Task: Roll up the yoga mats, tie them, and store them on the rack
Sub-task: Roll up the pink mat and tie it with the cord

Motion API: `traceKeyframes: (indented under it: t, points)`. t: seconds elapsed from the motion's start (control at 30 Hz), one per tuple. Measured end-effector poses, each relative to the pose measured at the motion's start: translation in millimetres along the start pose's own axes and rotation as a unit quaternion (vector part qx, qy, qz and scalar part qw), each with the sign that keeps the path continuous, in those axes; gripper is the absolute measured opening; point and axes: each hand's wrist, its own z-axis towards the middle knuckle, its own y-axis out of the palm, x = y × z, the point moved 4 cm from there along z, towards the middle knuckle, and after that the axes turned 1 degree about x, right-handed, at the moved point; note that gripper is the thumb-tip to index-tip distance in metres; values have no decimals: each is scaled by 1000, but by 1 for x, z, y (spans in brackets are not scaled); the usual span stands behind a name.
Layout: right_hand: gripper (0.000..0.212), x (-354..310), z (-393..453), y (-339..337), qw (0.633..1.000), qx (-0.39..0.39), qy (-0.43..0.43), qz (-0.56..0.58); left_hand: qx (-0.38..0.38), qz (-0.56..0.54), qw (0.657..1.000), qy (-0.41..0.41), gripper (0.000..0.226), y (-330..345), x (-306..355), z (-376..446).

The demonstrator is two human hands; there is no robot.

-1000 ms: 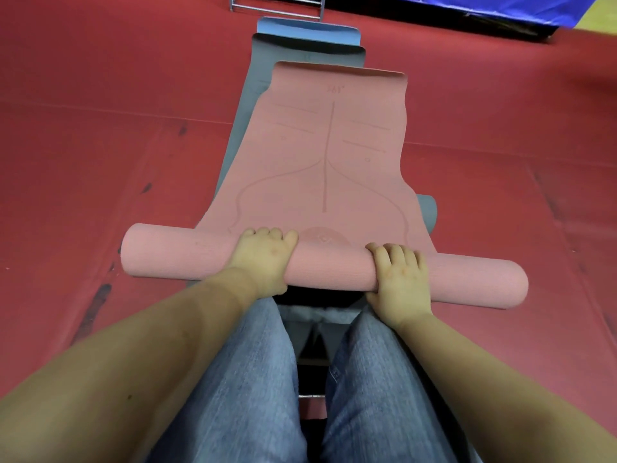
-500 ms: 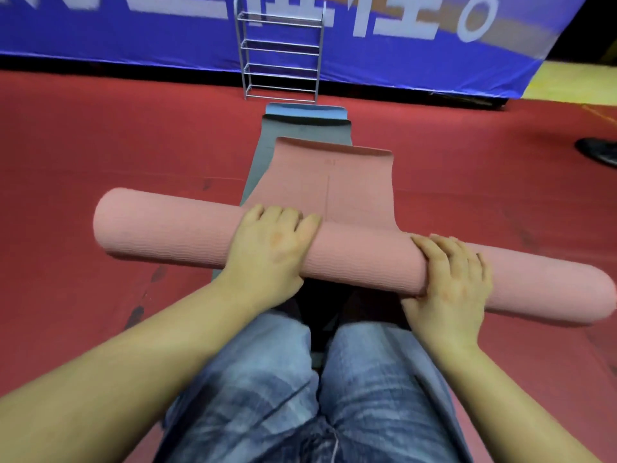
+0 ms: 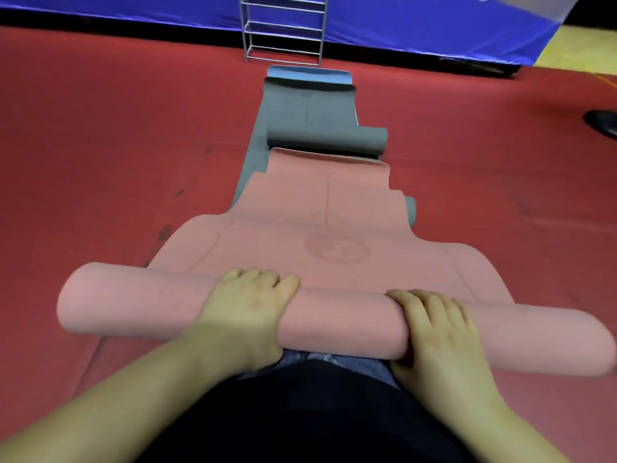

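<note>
A pink yoga mat lies lengthwise before me, its near end wound into a thick roll across my lap. Its flat part stretches away from me. My left hand grips the roll left of centre, fingers curled over its top. My right hand wraps over the roll right of centre. Under and beyond the pink mat is a grey mat with a loosely rolled section. A blue mat's far edge shows past that. The metal rack stands at the far end.
Red padded floor spreads out on both sides. A blue banner runs along the back wall behind the rack. A dark object sits at the right edge. A rolled grey end pokes out beside the pink mat.
The pink roll has come down from its raised position and sits nearer my lap, with more flat mat showing ahead. Both hands stay on the roll. The grey mat's rolled section has come into view.
</note>
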Motion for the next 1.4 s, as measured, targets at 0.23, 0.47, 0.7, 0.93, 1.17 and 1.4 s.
traceKeyframes:
  t: [0.23, 0.47, 0.7, 0.93, 1.17, 1.4]
  points:
    - [109, -12, 21, 3, 995, -86, 6, -44, -53, -8, 998, 40, 70, 5, -11, 12]
    - [94, -13, 47, 0, 965, -261, 39, -8, -98, -27, 994, 48, 92, -9, -11, 32]
    - [97, -10, 65, 2, 943, -328, 48, 27, 32, -97, 993, 60, 91, 3, 2, 16]
    - [94, -15, 55, -15, 947, -313, 14, 71, -33, -107, 992, 59, 75, -5, -13, 33]
    - [104, -9, 56, 8, 970, -242, 5, 0, -91, -138, 985, 42, 53, -3, -12, 57]
    - [98, 3, 110, 22, 929, -359, 49, 70, -103, -103, 989, 8, 59, 1, -24, 85]
